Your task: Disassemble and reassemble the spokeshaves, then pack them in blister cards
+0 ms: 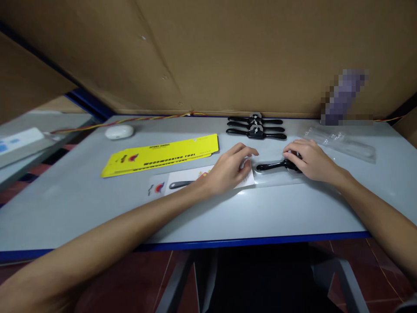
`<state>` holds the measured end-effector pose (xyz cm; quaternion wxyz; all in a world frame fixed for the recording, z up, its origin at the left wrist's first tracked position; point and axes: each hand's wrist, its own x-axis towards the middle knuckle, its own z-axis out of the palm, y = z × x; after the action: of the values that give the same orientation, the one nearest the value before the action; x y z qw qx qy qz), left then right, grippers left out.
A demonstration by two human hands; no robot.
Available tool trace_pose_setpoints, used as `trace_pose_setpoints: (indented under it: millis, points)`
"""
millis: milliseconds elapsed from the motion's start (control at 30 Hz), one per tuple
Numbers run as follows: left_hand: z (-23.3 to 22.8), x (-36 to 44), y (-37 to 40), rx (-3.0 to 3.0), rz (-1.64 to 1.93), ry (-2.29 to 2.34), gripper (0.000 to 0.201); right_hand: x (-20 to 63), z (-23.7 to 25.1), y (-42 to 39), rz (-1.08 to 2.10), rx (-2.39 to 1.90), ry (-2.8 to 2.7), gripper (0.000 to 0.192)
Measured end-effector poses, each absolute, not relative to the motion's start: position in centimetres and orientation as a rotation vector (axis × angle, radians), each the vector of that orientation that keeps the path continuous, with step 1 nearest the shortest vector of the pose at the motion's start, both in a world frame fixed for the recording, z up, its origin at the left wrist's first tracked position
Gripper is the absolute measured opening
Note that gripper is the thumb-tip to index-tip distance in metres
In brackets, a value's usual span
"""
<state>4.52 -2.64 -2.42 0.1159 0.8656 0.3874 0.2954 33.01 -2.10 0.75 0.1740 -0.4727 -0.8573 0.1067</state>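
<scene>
Under our right hand lies a black spokeshave, one handle sticking out toward our left hand; the fingers curl loosely over the tool's body, touching it, though we cannot tell whether they actually grip it. The tool sits on a clear plastic sleeve that runs between both hands. Our left hand rests flat, fingers relaxed and spread, pressing the end of a white printed card where it meets the sleeve. Beyond the left hand, toward the cardboard wall, lies a stack of yellow cards. Beyond the gap between the hands are three more black spokeshaves in a row. Past the right hand lie more clear sleeves on the grey table.
</scene>
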Motion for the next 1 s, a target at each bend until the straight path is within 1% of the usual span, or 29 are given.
trace_pose_setpoints:
  millis: [300,467,567,867,1000]
  points:
    - [-2.9,4.6,-2.9,2.603,0.851,1.069,0.034,33.1,0.8,-2.4,0.236,-1.291,-2.443,0.03]
    - [-2.7,4.5,-2.8,2.621,0.749,1.088,0.043,33.0,0.6,-2.3,0.244,-1.309,-2.419,0.032]
    - [-2.7,4.5,-2.7,2.613,0.723,1.142,0.044,32.9,0.7,-2.3,0.275,-1.34,-2.401,0.033]
    - [-2.8,4.7,-2.8,2.556,0.795,1.005,0.047,32.8,1.0,-2.5,0.255,-1.286,-2.447,0.031]
    - [-2.2,5.8,-3.6,2.581,0.865,0.942,0.042,30.8,0.7,-3.6,0.273,-1.275,-2.426,0.029]
